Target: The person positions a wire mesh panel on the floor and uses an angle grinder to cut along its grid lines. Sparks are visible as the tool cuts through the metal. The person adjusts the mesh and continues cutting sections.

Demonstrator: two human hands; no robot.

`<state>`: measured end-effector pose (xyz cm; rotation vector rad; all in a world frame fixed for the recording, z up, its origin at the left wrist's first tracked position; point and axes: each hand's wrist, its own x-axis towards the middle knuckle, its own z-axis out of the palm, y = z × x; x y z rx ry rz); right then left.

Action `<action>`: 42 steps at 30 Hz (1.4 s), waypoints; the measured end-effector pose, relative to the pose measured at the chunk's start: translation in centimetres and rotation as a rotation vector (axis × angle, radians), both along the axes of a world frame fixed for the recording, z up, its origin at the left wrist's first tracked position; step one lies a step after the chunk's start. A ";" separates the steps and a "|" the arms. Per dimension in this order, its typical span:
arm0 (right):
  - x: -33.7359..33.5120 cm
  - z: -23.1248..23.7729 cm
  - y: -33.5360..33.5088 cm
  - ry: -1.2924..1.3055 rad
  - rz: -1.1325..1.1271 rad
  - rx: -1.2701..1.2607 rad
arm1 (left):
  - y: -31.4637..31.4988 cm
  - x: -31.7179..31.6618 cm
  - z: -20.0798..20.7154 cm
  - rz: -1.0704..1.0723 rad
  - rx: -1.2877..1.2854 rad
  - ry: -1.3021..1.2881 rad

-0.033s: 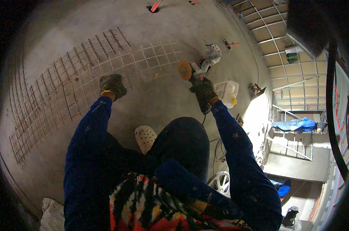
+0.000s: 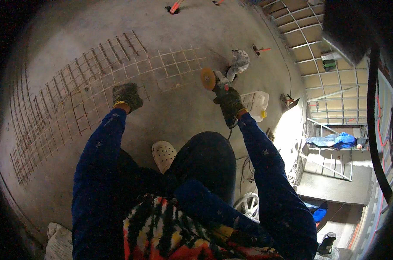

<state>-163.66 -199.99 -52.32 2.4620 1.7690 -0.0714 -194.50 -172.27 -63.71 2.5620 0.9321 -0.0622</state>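
My right hand (image 2: 231, 104), in a dark glove, is wrapped round the body of an angle grinder (image 2: 222, 80). Its orange-brown disc (image 2: 208, 78) points up and left, apart from the mesh. A sheet of rusty steel wire mesh (image 2: 102, 86) lies over the concrete floor on the left and reaches to the middle. My left hand (image 2: 127, 96), gloved too, is closed at the mesh's near edge, with wires showing on both sides of it. The fingertips are hidden under the glove's back. A power cord runs down from the grinder beside my knee.
A whitish plastic jug (image 2: 260, 104) with a yellow cap and a crumpled pale bag (image 2: 239, 61) lie right of the grinder. My clog (image 2: 163, 156) rests on the floor. A white fan-like wheel (image 2: 249, 203) stands near my right arm. A person in blue (image 2: 335, 141) is on scaffolding at right.
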 end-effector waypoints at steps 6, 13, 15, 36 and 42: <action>0.0 0.0 0.5 0.058 -0.165 -0.089 | 0.1 0.2 0.1 -0.009 -0.002 0.031; 0.4 -0.8 0.1 0.007 -0.066 -0.027 | 0.2 0.2 -0.1 -0.007 -0.029 0.063; 0.8 -1.3 0.1 0.000 -0.040 -0.033 | 0.2 0.0 -0.5 -0.002 -0.041 0.026; 1.0 -1.3 0.3 0.400 -0.381 0.068 | 1.0 0.2 -3.4 -0.019 0.031 -0.099; 2.6 -3.2 0.0 0.266 -0.261 0.047 | 0.9 0.2 -6.2 0.034 0.013 -0.246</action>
